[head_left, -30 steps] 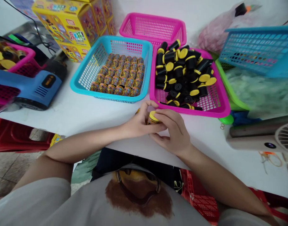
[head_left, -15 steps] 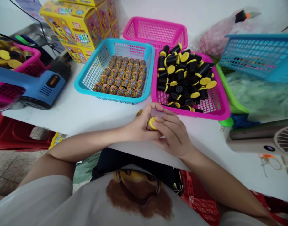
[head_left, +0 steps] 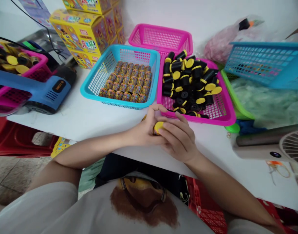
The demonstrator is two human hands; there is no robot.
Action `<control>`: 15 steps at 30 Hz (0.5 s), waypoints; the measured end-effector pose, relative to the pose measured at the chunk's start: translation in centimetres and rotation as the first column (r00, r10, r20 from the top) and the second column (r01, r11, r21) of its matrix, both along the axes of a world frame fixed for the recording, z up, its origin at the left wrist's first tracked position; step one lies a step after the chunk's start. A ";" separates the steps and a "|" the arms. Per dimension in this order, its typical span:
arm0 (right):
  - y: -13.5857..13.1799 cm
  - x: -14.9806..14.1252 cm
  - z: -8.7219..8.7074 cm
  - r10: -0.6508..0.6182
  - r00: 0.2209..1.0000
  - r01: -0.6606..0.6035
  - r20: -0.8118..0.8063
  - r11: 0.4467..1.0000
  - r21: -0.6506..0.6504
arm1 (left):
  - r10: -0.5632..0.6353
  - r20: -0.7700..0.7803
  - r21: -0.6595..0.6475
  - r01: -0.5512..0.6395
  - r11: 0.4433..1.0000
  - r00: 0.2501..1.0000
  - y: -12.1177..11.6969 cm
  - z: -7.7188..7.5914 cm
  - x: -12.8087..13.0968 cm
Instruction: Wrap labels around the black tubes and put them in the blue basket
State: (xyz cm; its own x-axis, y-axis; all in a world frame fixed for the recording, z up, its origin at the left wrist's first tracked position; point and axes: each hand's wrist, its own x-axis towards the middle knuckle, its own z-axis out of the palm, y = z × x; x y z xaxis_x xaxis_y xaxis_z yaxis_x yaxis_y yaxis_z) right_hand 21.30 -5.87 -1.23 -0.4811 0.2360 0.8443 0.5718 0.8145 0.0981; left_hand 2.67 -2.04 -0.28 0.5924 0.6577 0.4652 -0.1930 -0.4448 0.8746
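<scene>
Cupping a yellow-capped jar [head_left: 158,128] in both hands [head_left: 178,139] by basket's rim [head_left: 200,120]

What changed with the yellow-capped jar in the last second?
The jar rolled: its yellow cap turned from facing up to facing left. The fingers of the right hand now lie across it; the left hand stays curled behind it. The cyan basket and pink basket look unchanged.

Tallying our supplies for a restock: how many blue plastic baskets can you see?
2: a turquoise basket on the white table holding rows of small labelled canisters, and a tilted blue basket at the right, above a green tray. More could be hidden.
</scene>
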 end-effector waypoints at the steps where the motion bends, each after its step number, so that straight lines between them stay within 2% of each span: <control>1: 0.0 0.1 0.1 -0.026 1.000 0.026 -0.004 1.000 0.011 | 0.001 0.014 0.031 -0.001 1.000 1.000 0.3 0.3 -0.3; 3: 0.2 0.2 0.4 -0.065 0.998 0.065 -0.004 0.998 0.008 | -0.035 0.038 0.017 0.035 0.999 0.999 0.6 1.2 -0.9; 6: 0.5 0.2 0.7 -0.060 0.998 0.060 -0.033 0.998 -0.006 | -0.024 0.050 -0.135 0.030 0.990 0.998 0.6 2.7 -1.7; 10: 0.9 -0.1 0.3 0.005 0.998 -0.006 -0.057 1.000 -0.008 | 0.082 0.030 -0.263 -0.071 0.962 0.996 -0.4 3.4 -1.8; 13: 1.2 0.0 0.4 0.046 0.998 -0.047 -0.031 0.999 -0.018 | 0.149 -0.019 -0.163 -0.150 0.975 0.989 -0.7 3.4 -2.1; 15: 1.6 0.6 1.1 0.049 0.999 -0.050 -0.025 0.996 -0.076 | 0.204 -0.116 0.032 -0.202 0.979 0.972 -0.2 4.1 -2.9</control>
State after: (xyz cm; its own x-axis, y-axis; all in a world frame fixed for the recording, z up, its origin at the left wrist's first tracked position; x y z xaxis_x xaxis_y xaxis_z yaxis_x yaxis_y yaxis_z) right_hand 21.87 -4.25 -0.10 -0.4745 0.2769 0.8356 0.5320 0.8464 0.0217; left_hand -0.23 -2.22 3.79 0.4987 0.7613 0.4143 0.0069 -0.4815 0.8764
